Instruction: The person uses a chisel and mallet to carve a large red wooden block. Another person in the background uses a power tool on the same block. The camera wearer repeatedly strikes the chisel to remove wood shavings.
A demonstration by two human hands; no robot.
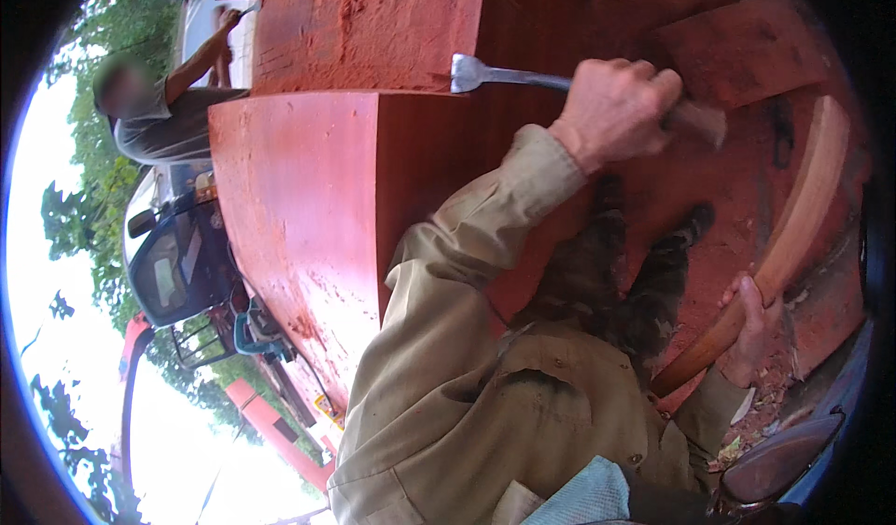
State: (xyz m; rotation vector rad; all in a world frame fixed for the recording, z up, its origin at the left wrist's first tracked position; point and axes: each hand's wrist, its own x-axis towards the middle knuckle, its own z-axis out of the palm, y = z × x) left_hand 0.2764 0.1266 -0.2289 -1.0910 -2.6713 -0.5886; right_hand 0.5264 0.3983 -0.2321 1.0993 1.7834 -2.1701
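Chisel: here it is, the metal chisel (pixel 525 77), just right of the big red block (pixel 294 180) in the view, its broad blade (pixel 470 73) right at the block's stepped edge. Touching or just shy of it? I can't tell.
Left hand: the nearer one to the block's edge, this left hand (pixel 616 105) is in a fist around the chisel, with a blunt end that looks like the handle poking out on the side away from the block.
Line of the chisel: long axis running across the view, nearly square to the block's upright edge, blade end toward the block.
Right hand: well apart from the block, low on its right, the right hand (pixel 754 324) has its fingers wrapped about a curved wooden bar (pixel 805 198). That bar slants, its upper end leaning away from the block.
Chisel's look: pale grey metal, a slim shaft flaring into a flat, scuffed blade.
Bar's look: smooth brown wood, gently bowed, thick along its length.
Block's look: deep red, smooth and shiny below the step; above it, rough, scored and caked with red dust.
Beyond the block: a co-worker (pixel 154 128) at its far side, an arm stretched over it.
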